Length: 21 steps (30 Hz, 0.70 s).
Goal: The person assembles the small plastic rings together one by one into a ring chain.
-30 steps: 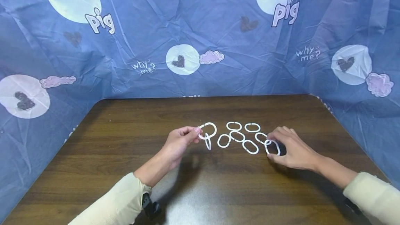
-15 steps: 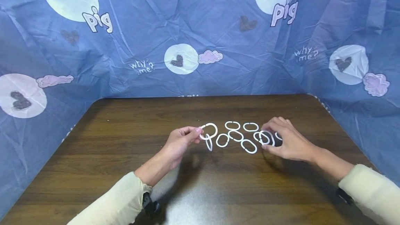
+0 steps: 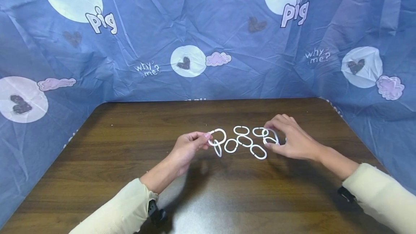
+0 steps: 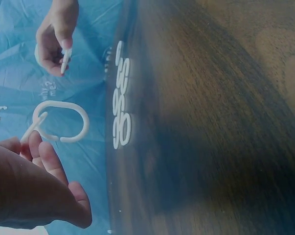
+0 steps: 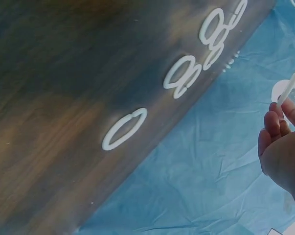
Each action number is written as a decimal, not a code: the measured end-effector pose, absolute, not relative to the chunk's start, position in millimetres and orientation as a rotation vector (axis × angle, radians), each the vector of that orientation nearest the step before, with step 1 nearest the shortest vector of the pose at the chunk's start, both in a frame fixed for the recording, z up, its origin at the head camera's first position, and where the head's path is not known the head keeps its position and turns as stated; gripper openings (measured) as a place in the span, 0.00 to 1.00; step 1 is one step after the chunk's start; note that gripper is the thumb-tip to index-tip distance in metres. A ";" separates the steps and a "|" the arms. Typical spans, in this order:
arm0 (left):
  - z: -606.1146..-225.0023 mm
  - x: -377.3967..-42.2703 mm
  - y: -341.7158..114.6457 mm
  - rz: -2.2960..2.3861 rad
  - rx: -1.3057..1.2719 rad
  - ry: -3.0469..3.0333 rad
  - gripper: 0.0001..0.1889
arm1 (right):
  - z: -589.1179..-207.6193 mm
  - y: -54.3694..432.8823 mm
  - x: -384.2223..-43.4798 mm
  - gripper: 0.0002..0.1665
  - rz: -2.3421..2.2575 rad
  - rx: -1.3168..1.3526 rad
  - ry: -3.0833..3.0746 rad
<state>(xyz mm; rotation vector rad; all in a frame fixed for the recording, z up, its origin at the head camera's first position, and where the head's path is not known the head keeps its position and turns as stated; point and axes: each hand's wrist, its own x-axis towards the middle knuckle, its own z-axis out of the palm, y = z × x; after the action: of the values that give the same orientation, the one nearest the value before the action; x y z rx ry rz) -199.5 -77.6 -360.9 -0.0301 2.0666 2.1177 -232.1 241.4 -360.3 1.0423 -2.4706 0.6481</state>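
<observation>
My left hand (image 3: 186,151) pinches a white oval ring (image 3: 225,138) between thumb and fingers. A second ring (image 3: 220,151) hangs linked through it. In the left wrist view the hanging ring (image 4: 86,122) shows a small gap in its side. At the right, my right hand (image 3: 295,138) pinches another white ring (image 3: 277,136), held up off the table. In the head view it overlaps two rings lying behind it. The right wrist view shows that pinched ring (image 5: 290,87) nearly edge-on at the fingertips.
Several more white rings (image 3: 258,157) lie loosely grouped on the dark wooden table (image 3: 136,125) between the hands. A lone ring (image 5: 107,142) lies apart in the right wrist view, hidden by the right hand in the head view. Blue printed cloth (image 3: 208,21) hangs behind and at both sides.
My right hand has lifted its ring and moved left and farther back, over the loose rings. The left hand and its two linked rings have hardly moved.
</observation>
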 end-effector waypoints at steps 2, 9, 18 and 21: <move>-361.0 -199.5 -77.4 2.113 -0.026 2.069 0.14 | -358.4 238.3 -233.4 0.26 0.658 1.046 -2.470; -362.0 -199.3 -76.2 2.095 -0.003 2.075 0.14 | -350.8 222.7 -238.7 0.23 0.698 1.087 -2.484; -362.7 -198.8 -75.0 2.089 0.022 2.082 0.13 | -340.9 200.6 -242.6 0.23 0.685 1.166 -2.476; -362.6 -198.3 -74.9 2.082 0.023 2.087 0.12 | -337.8 193.1 -243.9 0.23 0.694 1.182 -2.478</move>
<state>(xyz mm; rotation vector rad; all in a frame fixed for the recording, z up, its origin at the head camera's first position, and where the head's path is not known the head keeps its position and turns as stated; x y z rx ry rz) -198.3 -74.9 -362.6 0.0230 2.0870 2.0825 -243.9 193.1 -337.8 1.1824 -2.4775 0.6937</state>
